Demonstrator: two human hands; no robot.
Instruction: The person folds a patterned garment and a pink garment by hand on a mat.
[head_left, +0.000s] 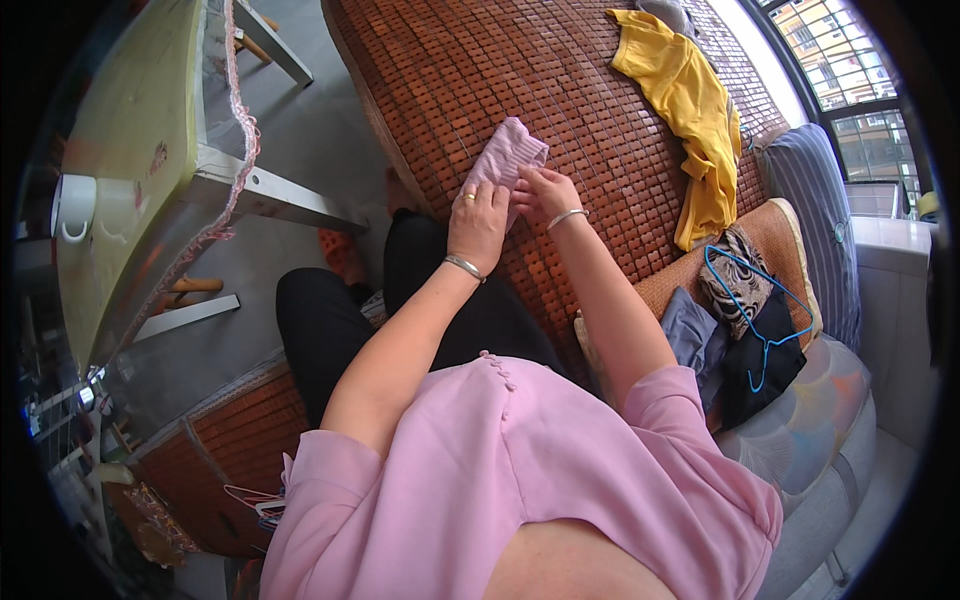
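Note:
A small pink ribbed piece of cloth [503, 152], rolled or folded into a narrow bundle, lies at the near edge of the brown tile mat. Across its lower end bend the fingers of my left hand [478, 226], which hold it; the thumb is hidden. My right hand [546, 193] pinches the cloth's right edge between thumb and fingertips. Both hands are close together, almost touching.
The brown tile mat [450, 60] covers the seat in front of me. A yellow garment [690, 100] stretches across its right side. Beside my right arm are a blue hanger [768, 340], dark clothes [750, 375] and a striped cushion [818, 220]. A covered table [150, 180] stands left.

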